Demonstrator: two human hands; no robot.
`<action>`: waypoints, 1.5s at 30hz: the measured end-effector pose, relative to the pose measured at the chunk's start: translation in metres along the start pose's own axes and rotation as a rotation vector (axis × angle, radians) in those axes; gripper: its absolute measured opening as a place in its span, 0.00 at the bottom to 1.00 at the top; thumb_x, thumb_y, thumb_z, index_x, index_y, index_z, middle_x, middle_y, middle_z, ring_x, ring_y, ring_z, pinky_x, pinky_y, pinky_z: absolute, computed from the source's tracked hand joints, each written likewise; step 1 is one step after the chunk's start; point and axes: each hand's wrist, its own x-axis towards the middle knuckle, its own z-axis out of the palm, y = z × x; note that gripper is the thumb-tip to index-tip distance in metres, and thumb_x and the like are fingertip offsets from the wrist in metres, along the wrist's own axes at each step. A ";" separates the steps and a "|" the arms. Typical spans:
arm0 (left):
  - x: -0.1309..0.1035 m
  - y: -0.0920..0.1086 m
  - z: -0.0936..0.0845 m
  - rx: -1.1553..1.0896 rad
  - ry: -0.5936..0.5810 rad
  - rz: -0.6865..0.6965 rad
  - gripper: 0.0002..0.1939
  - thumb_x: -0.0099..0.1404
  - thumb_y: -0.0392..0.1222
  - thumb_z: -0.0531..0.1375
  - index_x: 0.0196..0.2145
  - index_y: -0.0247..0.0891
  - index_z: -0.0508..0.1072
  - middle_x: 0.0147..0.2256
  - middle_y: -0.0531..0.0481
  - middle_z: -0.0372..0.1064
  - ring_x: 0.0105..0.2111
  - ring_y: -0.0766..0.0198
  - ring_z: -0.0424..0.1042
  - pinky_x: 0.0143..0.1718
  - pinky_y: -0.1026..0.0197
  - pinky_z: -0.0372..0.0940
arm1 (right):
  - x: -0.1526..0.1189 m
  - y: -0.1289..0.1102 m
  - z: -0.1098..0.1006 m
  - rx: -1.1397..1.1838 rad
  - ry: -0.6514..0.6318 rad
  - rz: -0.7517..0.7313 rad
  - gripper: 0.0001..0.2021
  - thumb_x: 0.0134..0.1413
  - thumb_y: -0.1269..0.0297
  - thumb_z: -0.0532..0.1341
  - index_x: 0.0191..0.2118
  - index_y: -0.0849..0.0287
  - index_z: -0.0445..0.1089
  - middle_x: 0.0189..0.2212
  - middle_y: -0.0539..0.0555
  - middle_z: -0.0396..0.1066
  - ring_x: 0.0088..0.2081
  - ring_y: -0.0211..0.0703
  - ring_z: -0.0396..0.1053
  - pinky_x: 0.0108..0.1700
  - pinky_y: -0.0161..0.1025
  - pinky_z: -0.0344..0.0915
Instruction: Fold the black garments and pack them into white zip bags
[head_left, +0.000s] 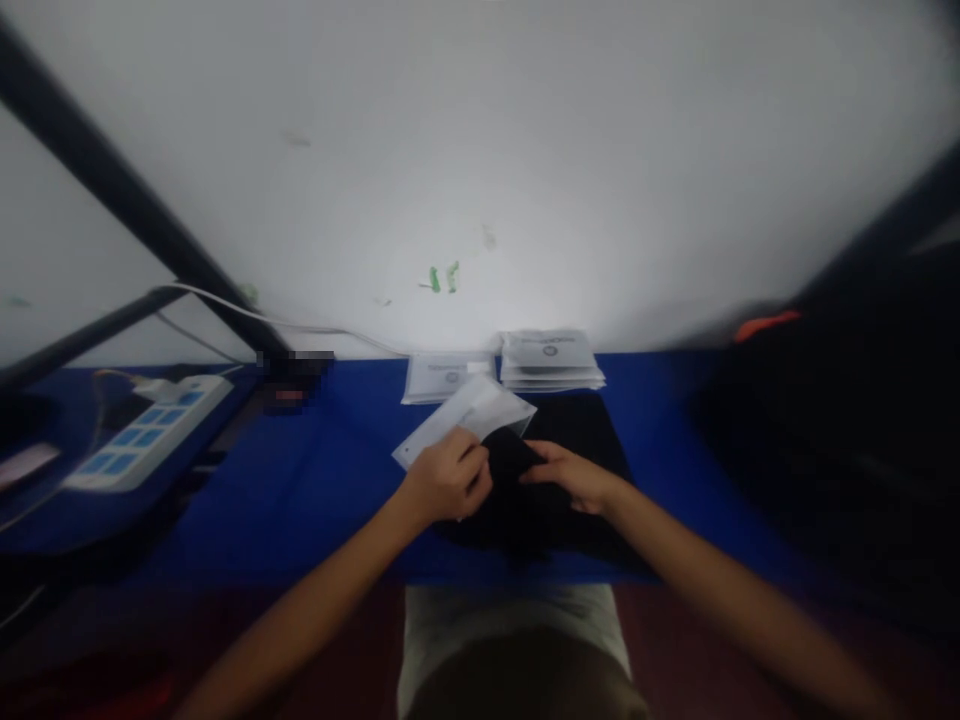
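Observation:
Black cloth (525, 510) lies bunched on the blue table near its front edge, with a darker flat part reaching back to the right. My left hand (450, 475) is closed on the raised left edge of this cloth. My right hand (570, 475) grips the cloth's upper right side between thumb and fingers. Just behind my left hand, a white plastic bag (457, 415) lies at an angle, its right corner touching the cloth. Behind it are a flat printed bag (435, 378) and a stack of several printed bags (551, 358).
A white power strip (154, 435) with blue sockets sits at the left, a plug and cable in it. Dark metal bars (127, 190) rise at the left. A large black mass (840, 430) fills the right side. The white wall (600, 180) stands behind the blue table (300, 500).

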 end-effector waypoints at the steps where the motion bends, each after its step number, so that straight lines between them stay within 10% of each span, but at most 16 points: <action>1: -0.001 0.002 0.002 -0.006 0.018 0.042 0.09 0.64 0.35 0.53 0.28 0.36 0.70 0.29 0.45 0.65 0.29 0.61 0.65 0.28 0.61 0.63 | 0.001 0.000 0.000 0.015 0.003 0.002 0.25 0.40 0.76 0.65 0.49 0.55 0.72 0.27 0.46 0.76 0.26 0.37 0.73 0.27 0.29 0.68; 4: -0.004 0.005 0.005 0.001 -0.014 0.093 0.10 0.65 0.36 0.52 0.27 0.36 0.70 0.28 0.46 0.65 0.29 0.61 0.65 0.29 0.61 0.63 | 0.005 0.002 0.000 0.114 0.123 -0.093 0.24 0.41 0.75 0.64 0.48 0.54 0.71 0.25 0.45 0.75 0.24 0.35 0.71 0.25 0.28 0.66; 8: -0.004 0.002 0.002 0.060 -0.339 0.025 0.06 0.62 0.37 0.55 0.30 0.35 0.71 0.29 0.45 0.67 0.29 0.58 0.68 0.27 0.59 0.62 | 0.011 0.007 -0.002 0.186 0.181 -0.213 0.20 0.41 0.73 0.64 0.45 0.56 0.72 0.27 0.47 0.76 0.27 0.38 0.73 0.30 0.31 0.69; 14: -0.004 -0.003 -0.005 0.000 -0.676 0.021 0.14 0.65 0.49 0.56 0.35 0.35 0.73 0.29 0.44 0.69 0.29 0.54 0.71 0.28 0.57 0.62 | 0.017 0.007 -0.007 0.207 0.364 -0.056 0.21 0.44 0.67 0.70 0.46 0.53 0.69 0.33 0.49 0.78 0.31 0.40 0.75 0.28 0.32 0.70; 22: -0.011 -0.004 -0.006 -0.084 -0.678 0.052 0.13 0.60 0.48 0.62 0.38 0.36 0.70 0.37 0.45 0.67 0.36 0.55 0.70 0.33 0.58 0.64 | 0.015 0.005 -0.005 0.096 -0.023 -0.054 0.19 0.35 0.77 0.71 0.38 0.61 0.73 0.31 0.52 0.77 0.32 0.42 0.76 0.37 0.36 0.73; 34: -0.015 0.010 -0.007 -0.030 -0.612 0.139 0.07 0.67 0.41 0.54 0.38 0.37 0.70 0.26 0.49 0.69 0.23 0.61 0.70 0.25 0.62 0.60 | 0.039 0.017 0.016 0.426 0.388 -0.267 0.12 0.36 0.73 0.61 0.32 0.55 0.67 0.19 0.45 0.70 0.27 0.44 0.73 0.29 0.37 0.70; 45: -0.010 0.021 -0.005 -0.029 -0.618 0.022 0.10 0.69 0.42 0.51 0.42 0.36 0.70 0.29 0.47 0.72 0.27 0.58 0.74 0.27 0.62 0.61 | 0.046 0.018 0.007 0.006 0.419 -0.459 0.20 0.38 0.72 0.56 0.43 0.57 0.66 0.34 0.51 0.74 0.40 0.48 0.73 0.46 0.46 0.68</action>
